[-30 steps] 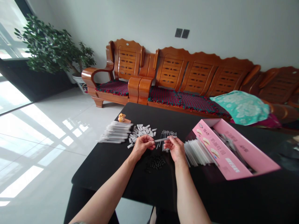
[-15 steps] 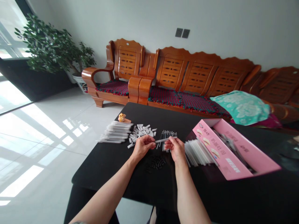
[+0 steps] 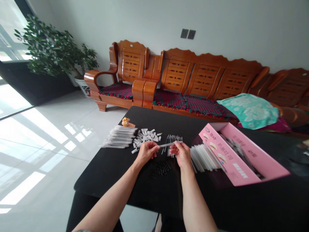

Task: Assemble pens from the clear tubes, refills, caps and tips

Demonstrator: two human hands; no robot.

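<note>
Between my two hands a whitish pen barrel [image 3: 167,145] lies nearly level above the table. My left hand [image 3: 147,150] pinches its left end, and my right hand [image 3: 181,152] has its fingers closed on the right end. Behind the barrel, several thin ink refills [image 3: 172,139] lie side by side. White pen caps [image 3: 146,136] form a loose heap beyond my left hand. Small black plugs [image 3: 162,168] are scattered on the table below both hands. To the right of my right hand lies a row of translucent pen barrels [image 3: 205,158].
A black table [image 3: 116,175] carries everything. Finished-looking pens [image 3: 120,137] are stacked at left, near a small yellow figurine [image 3: 125,121]. A pink box [image 3: 231,164] with dark contents stands at right. Behind the table is a wooden sofa [image 3: 178,72]; a potted plant [image 3: 55,51] stands far left.
My left fingers have shifted slightly at the barrel's left end. Both hands otherwise stay in nearly the same place, with the barrel still between them.
</note>
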